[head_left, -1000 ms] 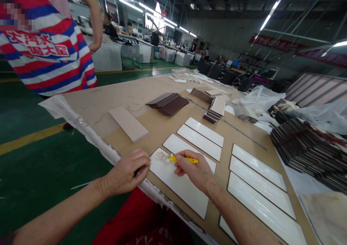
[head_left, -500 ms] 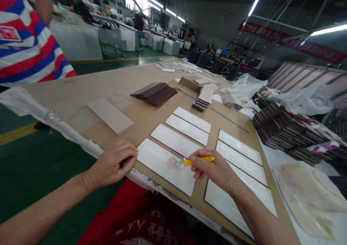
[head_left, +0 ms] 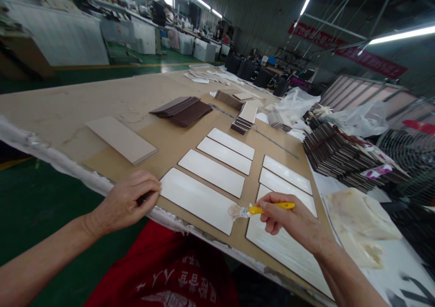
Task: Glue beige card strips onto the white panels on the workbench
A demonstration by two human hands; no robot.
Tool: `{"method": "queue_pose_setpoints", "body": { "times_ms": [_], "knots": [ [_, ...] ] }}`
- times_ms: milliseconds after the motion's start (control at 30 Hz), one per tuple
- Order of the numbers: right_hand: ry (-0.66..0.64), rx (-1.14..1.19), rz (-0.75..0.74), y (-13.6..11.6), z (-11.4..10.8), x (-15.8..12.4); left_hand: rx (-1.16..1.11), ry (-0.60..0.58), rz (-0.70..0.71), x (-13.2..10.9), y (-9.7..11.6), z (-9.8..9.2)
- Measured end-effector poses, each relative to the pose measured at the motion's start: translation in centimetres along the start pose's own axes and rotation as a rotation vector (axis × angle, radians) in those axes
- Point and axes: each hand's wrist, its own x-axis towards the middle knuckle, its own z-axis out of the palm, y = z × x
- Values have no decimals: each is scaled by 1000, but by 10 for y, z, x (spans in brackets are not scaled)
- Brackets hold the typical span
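Observation:
My right hand grips a brush by its yellow handle. The pale, wet-looking bristles touch the right end of the nearest white panel in the left column. At that panel's left corner rests my left hand, its fingers curled and pressed together against the edge. Behind it lie more white panels in the same column. A second column of glossy white panels lies to the right, partly hidden under my right hand and forearm.
Beige boards lie left on the table, with brown boards behind. Small strips are stacked farther back. Dark stacked pieces, clear plastic and a stained cloth are on the right.
The brush in my right hand has moved right along the nearest panel, from its middle to its right end. The view has shifted, and the person in striped clothing is out of sight.

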Motion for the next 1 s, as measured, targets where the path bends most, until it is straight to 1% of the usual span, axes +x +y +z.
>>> {"method": "queue_pose_setpoints", "body": {
  "times_ms": [133, 233, 367, 467, 633, 733, 867, 933, 1000],
  "knots": [
    [16, -10, -83, -18, -2, -2, 2, 3, -9, -2, 0, -1],
    [6, -129, -129, -34, 2, 1, -9, 18, -14, -2, 3, -3],
    [-62, -328, -122, -52, 14, 6, -20, 16, 6, -1, 4, -3],
    [-93, -374, -103, -61, 28, 12, -25, 3, 0, -1, 3, -4],
    [-163, -256, -94, -69, 58, 36, -35, 7, 16, 0, 4, -6],
    [-186, -155, -133, -77, 79, 54, -42, 9, 24, 1, 5, -6],
    [-231, -75, -182, -89, 104, 76, -44, 10, 29, 0, 4, -6],
    [-249, -18, -191, -93, 113, 85, -43, 13, 40, -1, 3, -6],
    [-244, 52, -212, -96, 116, 90, -45, 22, 51, -1, 3, -5]
  ]
}}
